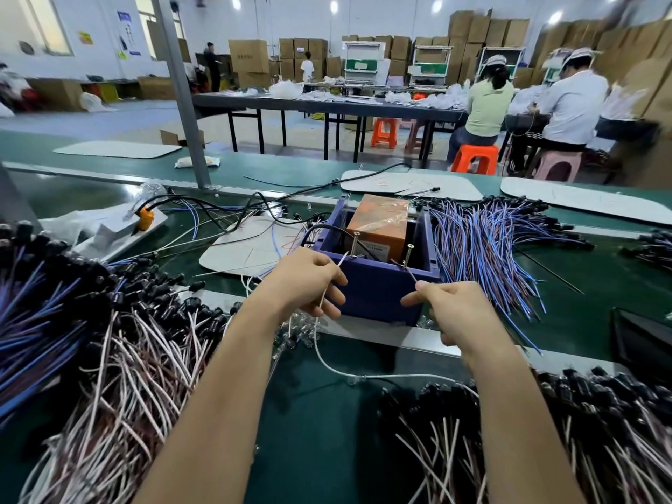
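Note:
A dark blue box [378,285] stands on the green bench in front of me, with an orange block [381,221] inside it and two upright screws [355,243] on its near rim. My left hand [309,281] pinches the end of a white wire [327,361] near the left screw. The wire droops from that hand and runs right across the bench. My right hand [454,311] pinches a thin wire end by the right screw [409,256]. Both hands hover just in front of the box.
Heaps of white and red wires with black caps [138,358] lie at left and at lower right [582,431]. Blue and purple wire bundles [483,245] fan out right of the box. White pads [411,185] lie on the conveyor. Seated people work at tables behind.

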`<action>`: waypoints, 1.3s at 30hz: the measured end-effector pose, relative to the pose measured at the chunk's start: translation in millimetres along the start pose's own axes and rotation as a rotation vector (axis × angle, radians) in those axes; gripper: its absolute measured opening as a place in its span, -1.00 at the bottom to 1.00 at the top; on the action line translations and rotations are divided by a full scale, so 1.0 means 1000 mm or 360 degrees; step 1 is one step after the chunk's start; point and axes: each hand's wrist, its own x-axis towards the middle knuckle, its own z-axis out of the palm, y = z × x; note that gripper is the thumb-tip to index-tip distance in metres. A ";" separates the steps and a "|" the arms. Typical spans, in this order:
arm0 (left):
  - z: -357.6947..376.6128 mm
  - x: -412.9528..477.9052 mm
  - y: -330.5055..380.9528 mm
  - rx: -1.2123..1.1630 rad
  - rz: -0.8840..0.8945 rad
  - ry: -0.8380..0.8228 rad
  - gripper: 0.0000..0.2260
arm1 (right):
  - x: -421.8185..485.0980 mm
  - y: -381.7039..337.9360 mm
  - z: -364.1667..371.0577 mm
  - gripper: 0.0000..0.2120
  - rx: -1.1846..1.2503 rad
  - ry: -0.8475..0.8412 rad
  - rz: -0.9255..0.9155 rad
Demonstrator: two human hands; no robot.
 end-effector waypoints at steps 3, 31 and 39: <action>0.005 0.001 0.000 0.0023 0.0024 -0.0007 -0.77 | -0.001 0.000 0.000 -0.65 -0.0003 0.0004 -0.0013; 0.012 0.005 -0.002 0.0155 0.0051 0.0046 -0.76 | 0.000 0.001 0.000 -0.68 0.0047 -0.0029 -0.0038; 0.012 0.005 -0.002 0.0244 0.0077 0.0126 -0.68 | 0.000 0.001 0.000 -0.68 0.0047 -0.0031 -0.0030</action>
